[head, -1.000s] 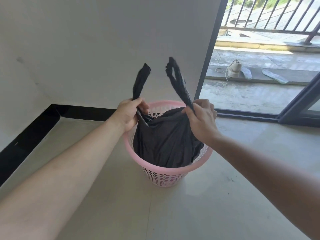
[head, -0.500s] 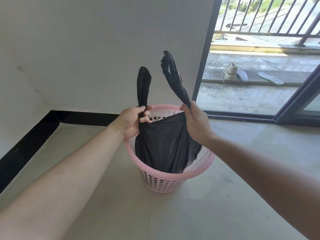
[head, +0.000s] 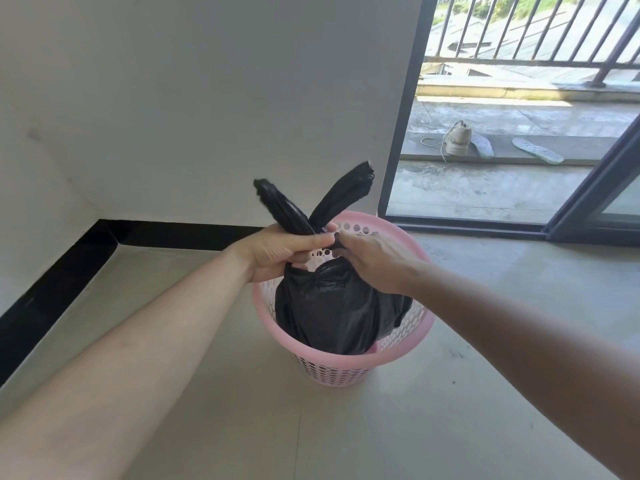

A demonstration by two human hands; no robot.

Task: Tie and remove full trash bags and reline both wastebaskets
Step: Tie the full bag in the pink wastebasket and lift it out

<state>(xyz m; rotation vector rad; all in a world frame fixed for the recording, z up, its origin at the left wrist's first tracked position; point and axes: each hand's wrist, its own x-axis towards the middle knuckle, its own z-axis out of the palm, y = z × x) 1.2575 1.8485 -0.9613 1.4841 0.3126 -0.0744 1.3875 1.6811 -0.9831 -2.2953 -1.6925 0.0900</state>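
The left hand [head: 284, 251] is clamped on the gathered top of the black bag [head: 332, 317], where two handles [head: 346, 192] fork upward. The bag sits in the pink basket [head: 332, 372] on the floor near the back wall. The right hand [head: 374, 261] pinches the same neck, touching the left.

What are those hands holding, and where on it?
The black trash bag; left hand and right hand grip it at the base of its upright handles.
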